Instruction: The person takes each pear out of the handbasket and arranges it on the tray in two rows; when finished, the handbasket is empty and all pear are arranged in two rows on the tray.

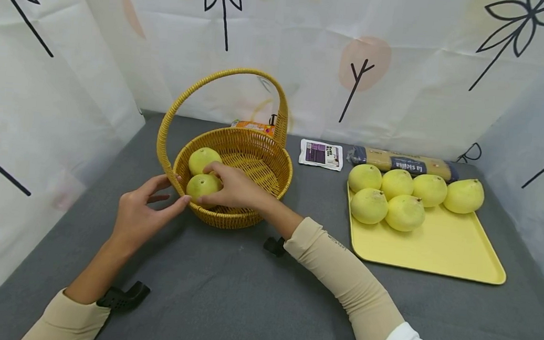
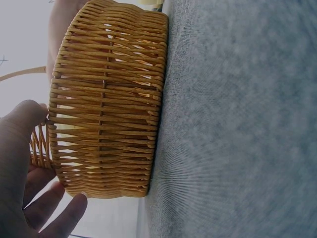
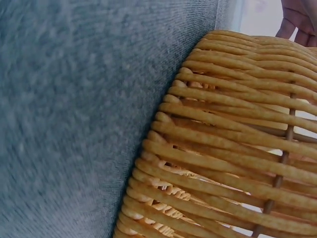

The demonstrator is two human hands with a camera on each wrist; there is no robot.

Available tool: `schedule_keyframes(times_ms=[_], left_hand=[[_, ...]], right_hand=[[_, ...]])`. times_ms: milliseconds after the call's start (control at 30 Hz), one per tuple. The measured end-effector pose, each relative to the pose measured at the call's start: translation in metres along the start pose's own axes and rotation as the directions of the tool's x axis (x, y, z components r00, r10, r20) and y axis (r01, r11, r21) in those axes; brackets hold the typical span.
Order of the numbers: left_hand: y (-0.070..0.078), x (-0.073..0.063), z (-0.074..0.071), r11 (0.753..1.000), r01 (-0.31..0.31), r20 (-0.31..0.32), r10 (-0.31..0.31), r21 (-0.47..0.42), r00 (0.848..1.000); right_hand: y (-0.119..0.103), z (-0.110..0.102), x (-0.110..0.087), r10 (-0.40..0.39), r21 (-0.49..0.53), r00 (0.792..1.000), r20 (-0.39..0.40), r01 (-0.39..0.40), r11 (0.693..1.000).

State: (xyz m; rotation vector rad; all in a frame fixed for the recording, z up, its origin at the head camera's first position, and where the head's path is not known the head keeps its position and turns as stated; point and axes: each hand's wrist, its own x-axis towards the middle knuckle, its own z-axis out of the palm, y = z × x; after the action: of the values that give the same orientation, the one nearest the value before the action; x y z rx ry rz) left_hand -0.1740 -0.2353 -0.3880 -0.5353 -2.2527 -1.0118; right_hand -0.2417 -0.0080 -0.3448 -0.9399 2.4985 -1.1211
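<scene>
A woven wicker basket (image 1: 228,220) with a tall arched handle (image 1: 165,125) stands on the grey table. Two round yellow-green fruits, pomelo-like, lie inside at its left. My right hand (image 1: 235,187) reaches over the rim and grips the nearer fruit (image 1: 201,186), thumb on the near side and fingers on the far side. The farther fruit (image 1: 201,159) sits just behind it. At the basket's left edge, my left hand (image 1: 143,211) holds the rim where the handle joins. In the left wrist view, the thumb (image 2: 27,115) and fingers straddle the handle's base. The right wrist view shows mainly the basket wall (image 3: 233,134).
To the right, a yellow tray (image 1: 432,255) carries several similar fruits (image 1: 405,213). Behind it lies a long pasta pack (image 1: 407,162), with a white-and-purple packet (image 1: 321,154) to its left. An orange packet (image 1: 254,127) is behind the basket. Patterned cloth (image 1: 304,51) hangs at the back and sides.
</scene>
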Motion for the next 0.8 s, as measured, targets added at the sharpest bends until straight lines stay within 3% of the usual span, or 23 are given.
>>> schedule_keyframes(times_ms=[800], left_hand=[[-0.0002,0.0005,0.0009,1.000,0.004,-0.004,-0.004,0.004,1.000]], right_hand=[[0.0011,-0.0012,-0.0030,-0.010,0.057,1.000,0.006,0.009,0.998]])
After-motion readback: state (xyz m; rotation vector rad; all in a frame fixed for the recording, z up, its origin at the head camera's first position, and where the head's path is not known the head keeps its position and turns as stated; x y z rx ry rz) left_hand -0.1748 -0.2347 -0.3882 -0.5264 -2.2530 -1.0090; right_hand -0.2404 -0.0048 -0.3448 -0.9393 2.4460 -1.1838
